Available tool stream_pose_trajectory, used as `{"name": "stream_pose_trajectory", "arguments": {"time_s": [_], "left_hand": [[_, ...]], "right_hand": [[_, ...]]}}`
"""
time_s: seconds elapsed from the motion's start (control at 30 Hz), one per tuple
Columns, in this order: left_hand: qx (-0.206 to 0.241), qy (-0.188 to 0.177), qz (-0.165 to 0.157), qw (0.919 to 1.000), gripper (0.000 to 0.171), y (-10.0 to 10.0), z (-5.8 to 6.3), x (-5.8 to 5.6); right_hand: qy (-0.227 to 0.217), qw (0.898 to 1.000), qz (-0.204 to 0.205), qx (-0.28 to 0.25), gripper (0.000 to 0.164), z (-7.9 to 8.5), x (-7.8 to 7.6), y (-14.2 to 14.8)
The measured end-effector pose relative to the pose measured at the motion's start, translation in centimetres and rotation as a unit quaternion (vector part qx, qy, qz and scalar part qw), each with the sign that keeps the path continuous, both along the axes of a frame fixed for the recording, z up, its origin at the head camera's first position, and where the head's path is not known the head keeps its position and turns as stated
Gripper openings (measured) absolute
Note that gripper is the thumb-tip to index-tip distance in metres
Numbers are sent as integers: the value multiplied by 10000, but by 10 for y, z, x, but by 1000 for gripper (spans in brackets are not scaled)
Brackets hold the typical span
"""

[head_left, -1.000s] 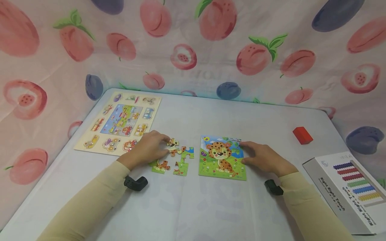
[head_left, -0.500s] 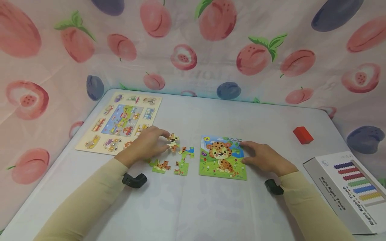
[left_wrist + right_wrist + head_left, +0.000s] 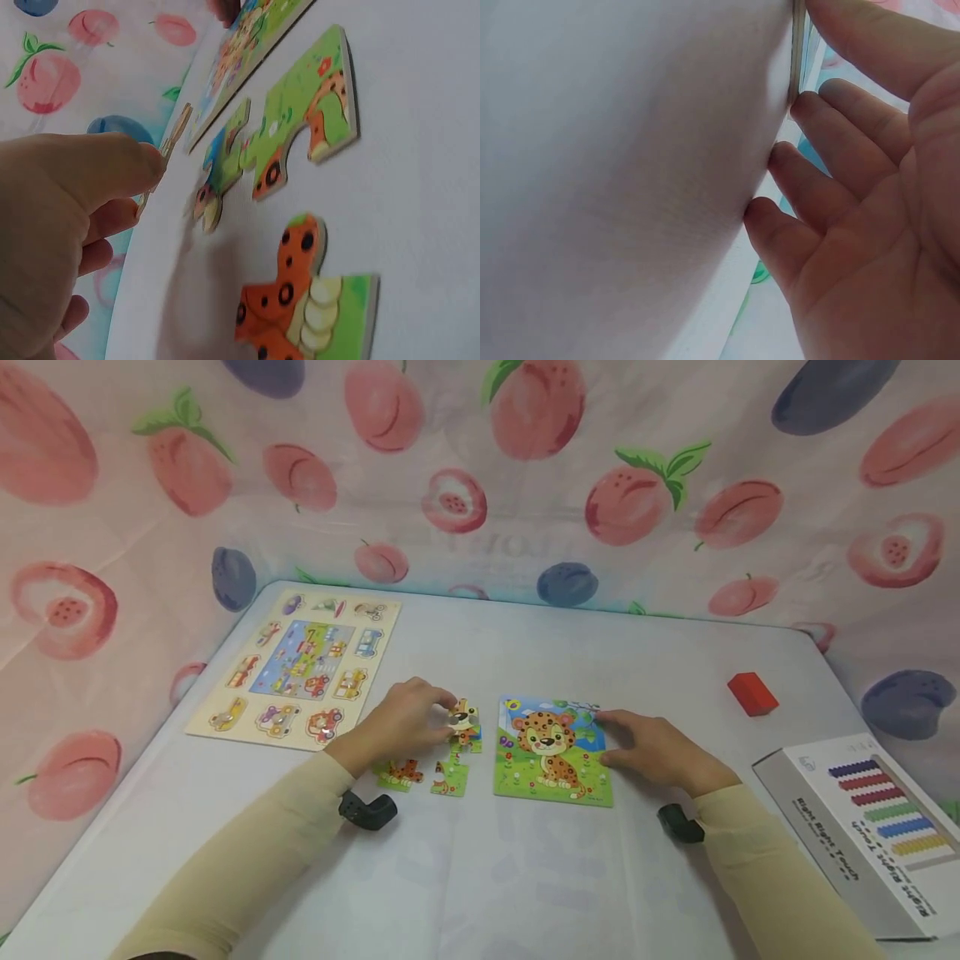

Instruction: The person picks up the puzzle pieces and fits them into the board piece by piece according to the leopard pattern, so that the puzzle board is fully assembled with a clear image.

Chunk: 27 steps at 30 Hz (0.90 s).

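Observation:
My left hand (image 3: pixel 401 718) pinches a jigsaw piece (image 3: pixel 464 718) printed with a leopard's face between thumb and fingers. In the left wrist view this piece is seen almost edge-on, raised off the table. Below it lies a blue-and-orange jigsaw piece (image 3: pixel 222 166), partly hidden in the head view. Nearer me are a paw piece (image 3: pixel 315 315) and a green tail piece (image 3: pixel 454 783). My right hand (image 3: pixel 656 752) rests its fingertips and thumb at the right edge of a square leopard picture (image 3: pixel 551 777), its fingers loosely bent.
At the back left lies a wooden vehicle puzzle board (image 3: pixel 225 675). A red block (image 3: pixel 752 694) sits at the right, behind a white box (image 3: pixel 840 810) with coloured strips. A fruit-print cloth (image 3: pixel 510 527) stands behind the white table.
My left hand has lifted the leopard-face piece and carried it to the right, over the blue-and-orange piece. The right hand and the leopard picture have stayed put.

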<state>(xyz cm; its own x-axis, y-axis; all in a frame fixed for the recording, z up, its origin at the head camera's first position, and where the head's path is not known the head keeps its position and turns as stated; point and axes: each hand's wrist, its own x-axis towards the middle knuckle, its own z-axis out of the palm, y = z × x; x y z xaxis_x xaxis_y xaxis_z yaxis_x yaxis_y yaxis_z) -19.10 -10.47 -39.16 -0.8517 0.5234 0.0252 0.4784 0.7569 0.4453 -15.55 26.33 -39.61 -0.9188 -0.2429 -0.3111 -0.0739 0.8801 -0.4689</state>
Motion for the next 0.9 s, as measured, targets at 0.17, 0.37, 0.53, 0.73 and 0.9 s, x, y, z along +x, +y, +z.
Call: {"name": "stream_pose_trajectory", "arguments": {"time_s": [0.17, 0.37, 0.53, 0.73, 0.9], "left_hand": [[-11, 207, -177, 9996, 37, 13, 1, -1], [-89, 123, -339, 9993, 37, 30, -4, -3], [-146, 101, -572, 9982, 38, 46, -6, -3], [-136, 96, -802, 9966, 36, 63, -9, 1], [-157, 115, -862, 9961, 36, 76, -10, 4]], "right_hand": [[-2, 10000, 24, 15, 70, 1, 0, 0], [-53, 10000, -10, 42, 71, 2, 0, -1], [-54, 10000, -18, 25, 71, 2, 0, -1], [-51, 10000, -15, 32, 71, 1, -1, -1], [-65, 10000, -21, 48, 72, 1, -1, -1]]}}
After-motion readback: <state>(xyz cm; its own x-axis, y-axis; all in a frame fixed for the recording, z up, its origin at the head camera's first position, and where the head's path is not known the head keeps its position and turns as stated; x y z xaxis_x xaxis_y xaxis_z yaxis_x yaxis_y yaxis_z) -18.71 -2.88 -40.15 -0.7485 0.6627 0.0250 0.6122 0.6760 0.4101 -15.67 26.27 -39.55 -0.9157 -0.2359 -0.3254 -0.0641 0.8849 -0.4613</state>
